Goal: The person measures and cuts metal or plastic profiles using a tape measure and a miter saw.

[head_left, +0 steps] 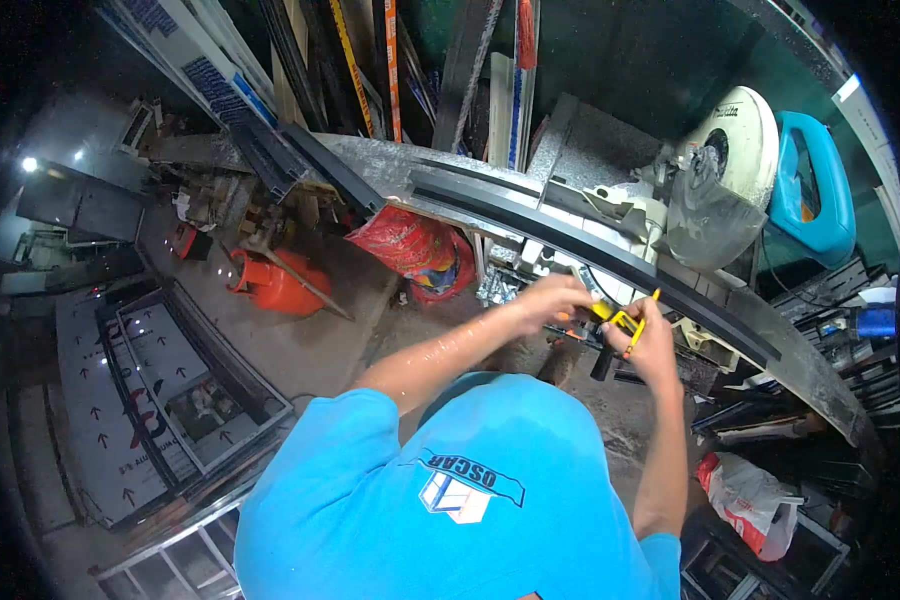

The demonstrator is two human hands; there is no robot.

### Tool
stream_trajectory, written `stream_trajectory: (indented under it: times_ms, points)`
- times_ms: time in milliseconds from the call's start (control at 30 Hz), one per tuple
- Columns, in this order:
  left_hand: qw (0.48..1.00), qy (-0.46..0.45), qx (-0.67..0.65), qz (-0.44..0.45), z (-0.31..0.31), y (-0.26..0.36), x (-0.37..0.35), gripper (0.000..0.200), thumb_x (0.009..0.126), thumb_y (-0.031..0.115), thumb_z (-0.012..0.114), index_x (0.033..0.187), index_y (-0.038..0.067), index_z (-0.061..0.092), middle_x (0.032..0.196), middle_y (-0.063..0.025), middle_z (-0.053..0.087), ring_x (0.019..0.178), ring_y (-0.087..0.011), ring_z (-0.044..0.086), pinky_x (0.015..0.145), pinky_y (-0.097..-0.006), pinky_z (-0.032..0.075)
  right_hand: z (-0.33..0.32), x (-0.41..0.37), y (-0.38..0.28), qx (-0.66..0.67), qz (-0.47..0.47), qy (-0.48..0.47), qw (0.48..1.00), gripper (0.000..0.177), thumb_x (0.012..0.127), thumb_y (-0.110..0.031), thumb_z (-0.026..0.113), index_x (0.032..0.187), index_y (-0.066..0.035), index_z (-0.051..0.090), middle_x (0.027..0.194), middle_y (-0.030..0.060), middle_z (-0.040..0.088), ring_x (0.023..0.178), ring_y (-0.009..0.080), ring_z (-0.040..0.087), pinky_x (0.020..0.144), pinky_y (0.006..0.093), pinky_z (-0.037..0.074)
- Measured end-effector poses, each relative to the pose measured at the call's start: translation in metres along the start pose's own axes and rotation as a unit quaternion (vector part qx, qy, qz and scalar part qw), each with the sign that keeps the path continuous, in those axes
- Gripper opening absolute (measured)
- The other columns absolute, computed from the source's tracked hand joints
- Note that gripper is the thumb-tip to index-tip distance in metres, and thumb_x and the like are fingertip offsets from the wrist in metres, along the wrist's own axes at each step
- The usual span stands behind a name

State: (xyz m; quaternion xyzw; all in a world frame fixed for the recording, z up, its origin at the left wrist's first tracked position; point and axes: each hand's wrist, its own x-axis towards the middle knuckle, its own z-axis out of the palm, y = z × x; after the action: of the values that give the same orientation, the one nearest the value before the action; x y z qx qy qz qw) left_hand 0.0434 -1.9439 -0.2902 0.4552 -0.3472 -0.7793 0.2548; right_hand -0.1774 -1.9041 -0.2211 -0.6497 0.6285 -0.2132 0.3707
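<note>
My left hand [552, 303] is closed, its fingertips at a yellow-and-black hand tool [604, 311] of a kind I cannot make out. Across from it, my right hand [648, 345] is closed around the tool's other side, where a yellow open frame shows. A thin yellow stick like a pencil [655, 296] pokes up between the right fingers. Both hands are at the near edge of the workbench, just below a long dark metal profile [570, 235]. That profile lies across the bed of a mitre saw [725, 150] with a turquoise handle [815, 185].
The saw's blade guard stands beyond my right hand. A red sack [410, 245] and an orange gas cylinder [285, 285] are to the left. Several profiles lean on the back wall. Framed panels [120, 400] lie at far left; a white-and-red plastic bag [750, 500] sits at lower right.
</note>
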Motion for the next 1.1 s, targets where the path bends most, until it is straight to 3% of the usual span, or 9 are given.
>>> stream_trajectory:
  times_ms: [133,267,433,633,667,800,967,1033,1100]
  points:
    - [0.998,0.016,-0.045,0.04,-0.085,0.061,-0.018,0.025,0.092,0.026,0.071,0.107,0.008,0.062,0.098,-0.006,0.067,0.09,-0.0206,0.068,0.075,-0.0366,0.056,-0.048,0.004,0.034,-0.006,0.025,0.026,0.999,0.039,0.08,-0.019,0.083,0.095,-0.002,0.051,0.07,0.0068,0.056,0.061,0.0157,0.058,0.056,0.033,0.048]
    - [0.916,0.376,0.042,0.138,-0.2,0.11,-0.035,0.029,0.091,0.026,0.071,0.111,0.004,0.069,0.092,-0.0055,0.067,0.081,-0.0171,0.064,0.06,-0.0299,0.05,-0.105,0.016,0.137,-0.002,-0.08,0.118,0.99,0.033,0.077,-0.016,0.083,0.091,-0.001,0.056,0.075,0.0111,0.061,0.063,0.0213,0.056,0.062,0.0355,0.049]
    - [0.835,0.526,0.099,0.125,-0.296,0.096,-0.001,0.024,0.092,0.025,0.07,0.1,0.003,0.072,0.076,-0.0047,0.063,0.06,-0.018,0.059,0.046,-0.0313,0.046,-0.155,0.025,0.105,-0.242,0.035,0.059,0.968,0.042,0.075,-0.023,0.083,0.097,0.0,0.056,0.076,0.0202,0.067,0.07,0.0391,0.068,0.061,0.0456,0.051]
    - [0.856,0.488,0.057,0.161,-0.297,0.077,0.01,0.026,0.091,0.027,0.075,0.093,0.001,0.073,0.067,-0.0054,0.061,0.05,-0.0153,0.056,0.041,-0.0311,0.045,-0.15,0.052,0.153,-0.324,-0.065,-0.016,0.944,0.031,0.083,-0.03,0.075,0.09,-0.004,0.06,0.072,0.0149,0.065,0.064,0.0285,0.063,0.062,0.0429,0.052]
    - [0.85,0.493,0.068,0.175,-0.301,0.074,0.011,0.029,0.089,0.028,0.077,0.098,0.001,0.074,0.065,-0.0057,0.062,0.047,-0.014,0.055,0.039,-0.0288,0.042,-0.142,0.042,0.109,-0.316,0.023,0.038,0.948,0.034,0.084,-0.032,0.077,0.091,-0.003,0.062,0.072,0.014,0.067,0.064,0.0273,0.063,0.063,0.0414,0.052]
    - [0.845,0.499,0.116,0.151,-0.302,0.073,0.007,0.033,0.092,0.028,0.073,0.113,0.002,0.072,0.09,-0.0075,0.071,0.066,-0.0154,0.068,0.049,-0.026,0.05,-0.151,0.047,0.116,-0.322,0.005,0.048,0.946,0.043,0.086,-0.043,0.076,0.095,-0.002,0.065,0.078,0.0146,0.069,0.077,0.033,0.068,0.071,0.0427,0.055]
    - [0.678,0.6,0.396,0.154,-0.288,0.076,0.011,0.035,0.086,0.027,0.077,0.108,0.001,0.073,0.097,-0.0168,0.071,0.087,-0.0323,0.068,0.082,-0.0441,0.053,-0.157,0.054,0.084,-0.281,0.087,0.015,0.956,0.044,0.083,-0.042,0.077,0.089,0.0,0.066,0.083,0.0182,0.07,0.085,0.036,0.069,0.075,0.0452,0.055]
    - [0.495,0.592,0.549,0.322,-0.231,0.083,0.006,0.034,0.081,0.023,0.078,0.109,0.004,0.073,0.112,-0.0193,0.069,0.106,-0.0372,0.064,0.094,-0.046,0.048,-0.158,0.057,0.084,-0.284,0.071,0.021,0.956,0.041,0.083,-0.038,0.076,0.09,0.001,0.068,0.088,0.0188,0.072,0.087,0.0355,0.07,0.075,0.0451,0.056]
    - [0.601,0.363,0.571,0.425,-0.184,0.097,0.01,0.039,0.074,0.02,0.081,0.108,0.003,0.071,0.116,-0.0158,0.067,0.113,-0.0357,0.061,0.097,-0.0443,0.048,-0.157,0.062,0.094,-0.298,0.085,0.014,0.951,0.041,0.082,-0.037,0.077,0.091,0.001,0.069,0.089,0.0186,0.072,0.086,0.0352,0.07,0.075,0.0448,0.056]
